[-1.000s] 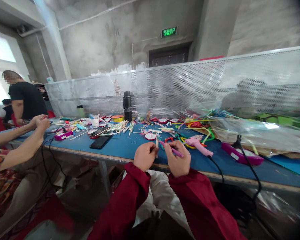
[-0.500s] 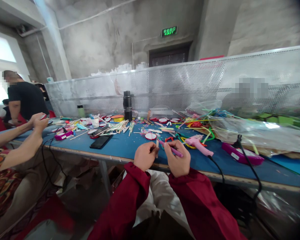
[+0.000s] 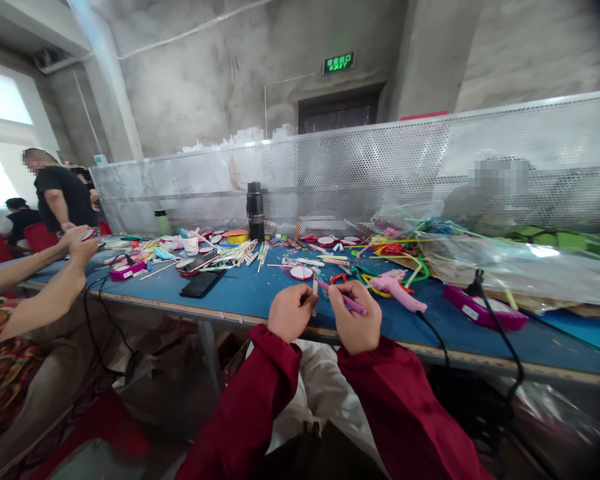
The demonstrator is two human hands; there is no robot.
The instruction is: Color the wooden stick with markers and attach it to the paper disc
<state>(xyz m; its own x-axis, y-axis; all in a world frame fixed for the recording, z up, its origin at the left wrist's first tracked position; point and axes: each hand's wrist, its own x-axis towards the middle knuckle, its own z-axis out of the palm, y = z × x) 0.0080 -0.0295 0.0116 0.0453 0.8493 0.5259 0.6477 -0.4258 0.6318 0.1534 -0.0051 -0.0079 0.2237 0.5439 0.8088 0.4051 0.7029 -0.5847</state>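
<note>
My left hand [image 3: 290,313], at the front edge of the blue table [image 3: 250,293], pinches a short pale flat stick [image 3: 315,288] upright between thumb and fingers. In my right hand [image 3: 359,327] is a slim purple pen-like tool [image 3: 354,305], closed in the fingers like a pen. Its tip points left and lies close to the upper part of the stick; I cannot tell whether they touch. A round white disc with a red rim [image 3: 301,273] lies just beyond my left hand. Right of my right hand rests a pink glue gun [image 3: 403,292] with a black cord.
A purple device [image 3: 485,309] and clear plastic sheeting [image 3: 510,267] lie to the right. Loose sticks [image 3: 237,253], a black phone [image 3: 203,283] and a black flask [image 3: 255,212] stand or lie leftward. A co-worker's hands [image 3: 80,243] are at far left. A perforated metal screen [image 3: 340,180] runs behind.
My hands, the pale stick and the purple tool stay almost still. In the background at left, a person in black has moved slightly right and straightened up.
</note>
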